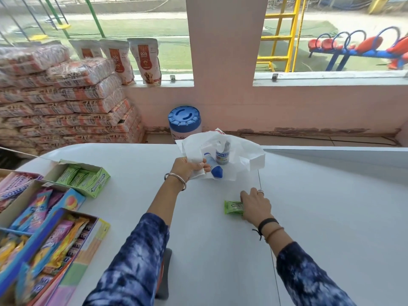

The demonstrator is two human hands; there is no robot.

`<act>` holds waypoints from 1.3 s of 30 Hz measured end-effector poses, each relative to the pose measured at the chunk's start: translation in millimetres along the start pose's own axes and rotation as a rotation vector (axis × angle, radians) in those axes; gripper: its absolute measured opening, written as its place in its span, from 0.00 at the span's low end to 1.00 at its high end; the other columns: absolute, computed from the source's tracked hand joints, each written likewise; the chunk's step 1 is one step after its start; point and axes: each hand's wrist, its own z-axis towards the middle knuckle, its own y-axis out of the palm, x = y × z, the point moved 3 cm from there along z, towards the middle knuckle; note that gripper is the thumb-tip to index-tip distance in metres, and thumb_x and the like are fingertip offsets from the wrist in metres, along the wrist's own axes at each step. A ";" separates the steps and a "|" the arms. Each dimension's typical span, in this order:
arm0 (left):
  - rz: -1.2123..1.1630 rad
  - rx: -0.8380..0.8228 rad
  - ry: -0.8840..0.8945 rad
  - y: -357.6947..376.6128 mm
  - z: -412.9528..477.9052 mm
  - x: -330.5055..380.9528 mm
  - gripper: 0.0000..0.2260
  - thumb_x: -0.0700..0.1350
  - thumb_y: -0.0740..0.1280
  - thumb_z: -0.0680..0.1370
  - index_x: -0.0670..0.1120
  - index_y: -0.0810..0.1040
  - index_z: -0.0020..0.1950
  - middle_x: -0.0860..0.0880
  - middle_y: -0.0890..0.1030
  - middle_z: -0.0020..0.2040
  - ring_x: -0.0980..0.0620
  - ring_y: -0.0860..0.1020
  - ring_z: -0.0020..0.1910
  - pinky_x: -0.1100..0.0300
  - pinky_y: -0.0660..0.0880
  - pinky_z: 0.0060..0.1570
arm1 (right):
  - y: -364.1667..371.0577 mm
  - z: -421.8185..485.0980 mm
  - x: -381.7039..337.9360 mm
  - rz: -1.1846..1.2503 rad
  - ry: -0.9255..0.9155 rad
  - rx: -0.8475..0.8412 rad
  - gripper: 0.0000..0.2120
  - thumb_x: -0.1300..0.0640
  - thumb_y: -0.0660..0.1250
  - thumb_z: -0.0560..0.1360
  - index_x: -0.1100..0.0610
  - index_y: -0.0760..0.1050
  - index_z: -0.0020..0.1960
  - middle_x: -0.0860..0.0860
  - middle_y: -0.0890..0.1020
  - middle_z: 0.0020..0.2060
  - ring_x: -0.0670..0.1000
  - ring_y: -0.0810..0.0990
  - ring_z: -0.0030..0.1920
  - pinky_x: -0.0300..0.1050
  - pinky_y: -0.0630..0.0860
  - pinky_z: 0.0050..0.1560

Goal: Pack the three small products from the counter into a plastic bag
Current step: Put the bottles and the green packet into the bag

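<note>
The left hand (189, 167) pinches a corner of the white plastic bag (240, 154) near the surface's far edge; the right hand (256, 206) lies fingers-down on the green gum pack (233, 207) mid-surface; a blue-capped tube (213, 165) and small bottle (221, 154) sit at the bag; open candy boxes (44, 217) crowd the left edge.

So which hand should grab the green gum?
The right hand: it already rests on the gum, while the left hand is busy holding the bag.
</note>
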 end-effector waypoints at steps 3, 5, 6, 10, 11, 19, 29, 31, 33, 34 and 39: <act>0.044 0.065 -0.021 2.1 -1.2 -2.6 0.06 0.33 0.68 0.72 0.36 0.79 0.49 0.38 0.82 0.48 0.48 0.83 0.35 0.59 0.81 0.44 | -12.5 -4.1 -1.2 0.101 -0.003 -0.038 0.19 0.55 0.71 0.69 0.56 0.71 0.57 0.56 0.76 0.58 0.58 0.74 0.58 0.48 0.72 0.51; 0.038 0.076 -0.010 3.1 -5.2 -1.3 0.07 0.32 0.68 0.72 0.36 0.79 0.49 0.40 0.82 0.43 0.51 0.83 0.31 0.63 0.81 0.35 | -32.8 -7.5 -3.9 0.330 0.003 0.046 0.15 0.54 0.71 0.69 0.56 0.73 0.53 0.56 0.79 0.52 0.58 0.78 0.51 0.45 0.71 0.44; 0.013 0.054 0.005 3.7 -7.1 -0.8 0.06 0.31 0.67 0.72 0.35 0.79 0.48 0.39 0.82 0.43 0.51 0.83 0.29 0.63 0.81 0.34 | -44.1 -10.0 -6.4 0.472 0.006 0.135 0.13 0.54 0.71 0.69 0.56 0.74 0.51 0.56 0.80 0.49 0.59 0.78 0.48 0.44 0.70 0.42; -0.063 0.019 0.049 3.9 -13.8 1.3 0.04 0.29 0.66 0.72 0.36 0.78 0.43 0.38 0.81 0.42 0.51 0.83 0.29 0.61 0.81 0.33 | -79.2 -0.6 -26.2 0.787 0.002 0.439 0.07 0.58 0.69 0.70 0.60 0.77 0.45 0.59 0.82 0.42 0.56 0.74 0.38 0.43 0.68 0.36; -0.075 0.022 0.049 5.0 -14.9 2.1 0.04 0.29 0.66 0.72 0.36 0.78 0.42 0.39 0.81 0.41 0.51 0.83 0.28 0.61 0.81 0.32 | -82.5 7.1 -33.6 0.795 0.001 0.438 0.07 0.59 0.69 0.71 0.62 0.78 0.46 0.60 0.82 0.43 0.56 0.75 0.39 0.42 0.67 0.37; -0.159 -0.025 0.079 6.7 -14.5 7.0 0.06 0.24 0.62 0.71 0.32 0.76 0.43 0.42 0.83 0.30 0.49 0.82 0.27 0.61 0.81 0.31 | -70.6 56.3 -74.8 0.671 -0.179 0.334 0.10 0.61 0.60 0.76 0.64 0.79 0.48 0.64 0.83 0.45 0.63 0.80 0.47 0.49 0.75 0.44; 0.026 0.045 0.025 7.6 -7.0 2.9 0.06 0.31 0.67 0.72 0.33 0.78 0.48 0.37 0.80 0.46 0.46 0.82 0.35 0.52 0.81 0.48 | -73.3 53.0 24.2 0.929 0.305 0.490 0.18 0.44 0.69 0.69 0.57 0.77 0.48 0.57 0.79 0.47 0.61 0.76 0.54 0.52 0.71 0.52; 0.116 0.074 0.039 8.6 -9.2 4.9 0.12 0.37 0.69 0.72 0.34 0.78 0.54 0.39 0.82 0.49 0.43 0.81 0.45 0.51 0.77 0.56 | -80.4 58.0 20.8 1.117 0.142 0.467 0.14 0.48 0.68 0.70 0.59 0.74 0.34 0.54 0.76 0.32 0.56 0.76 0.39 0.46 0.68 0.39; 0.188 0.089 0.053 6.5 -8.1 8.1 0.14 0.41 0.70 0.72 0.35 0.78 0.55 0.39 0.82 0.52 0.41 0.80 0.51 0.50 0.75 0.60 | -93.1 58.6 15.5 1.218 0.063 0.498 0.17 0.51 0.67 0.70 0.64 0.71 0.32 0.53 0.72 0.29 0.52 0.70 0.33 0.44 0.64 0.34; 0.225 0.090 0.058 6.9 -8.6 12.2 0.15 0.42 0.71 0.71 0.36 0.78 0.55 0.39 0.82 0.54 0.41 0.80 0.52 0.48 0.75 0.60 | -102.2 58.0 13.2 1.214 0.031 0.515 0.17 0.53 0.67 0.71 0.63 0.68 0.29 0.53 0.69 0.27 0.51 0.66 0.30 0.44 0.61 0.32; 0.354 -0.021 0.069 25.8 -16.0 86.8 0.14 0.42 0.69 0.71 0.34 0.76 0.51 0.37 0.83 0.43 0.43 0.83 0.43 0.49 0.79 0.55 | -184.7 61.7 -8.7 1.182 -0.068 0.388 0.20 0.62 0.68 0.69 0.54 0.64 0.23 0.46 0.66 0.17 0.48 0.66 0.25 0.38 0.63 0.28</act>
